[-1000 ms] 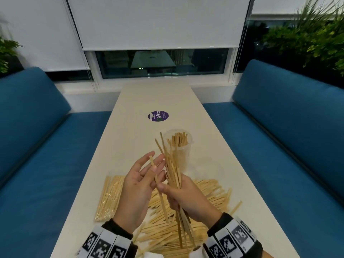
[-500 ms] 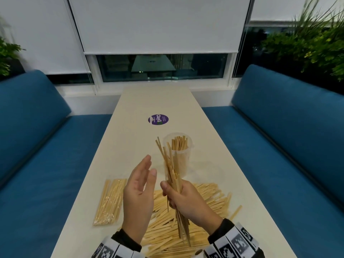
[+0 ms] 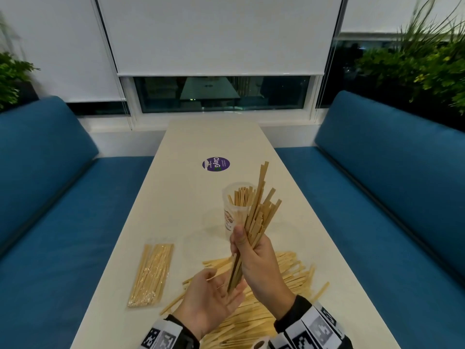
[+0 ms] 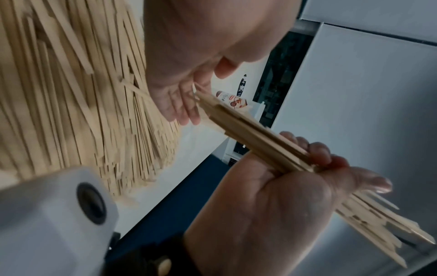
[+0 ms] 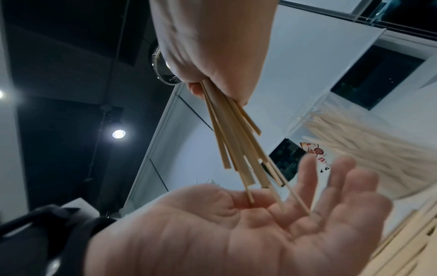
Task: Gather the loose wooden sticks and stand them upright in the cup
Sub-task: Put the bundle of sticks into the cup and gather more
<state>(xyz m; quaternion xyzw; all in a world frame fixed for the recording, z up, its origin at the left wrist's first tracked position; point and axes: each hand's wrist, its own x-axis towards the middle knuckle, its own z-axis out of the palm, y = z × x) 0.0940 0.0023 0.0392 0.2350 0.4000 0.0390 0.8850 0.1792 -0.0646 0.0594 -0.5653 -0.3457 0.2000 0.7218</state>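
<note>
My right hand (image 3: 254, 255) grips a bundle of flat wooden sticks (image 3: 261, 205) near its lower third, tops fanning up and right in front of the cup. The clear plastic cup (image 3: 232, 215) stands mid-table with several sticks upright inside. My left hand (image 3: 214, 295) lies open, palm up, under the bundle, whose lower ends touch its palm and fingers. The right wrist view shows the stick ends (image 5: 248, 168) meeting the open left palm (image 5: 260, 227). A big pile of loose sticks (image 3: 289, 275) lies on the table beneath both hands.
A sealed clear packet of sticks (image 3: 151, 273) lies at the table's left edge. A purple round sticker (image 3: 216, 164) sits beyond the cup. Blue benches (image 3: 377, 197) flank the cream table (image 3: 181, 197); a window wall closes the far end.
My left hand dropped from beside the bundle to under it and turned palm up. The right hand swung the bundle's tops to the right.
</note>
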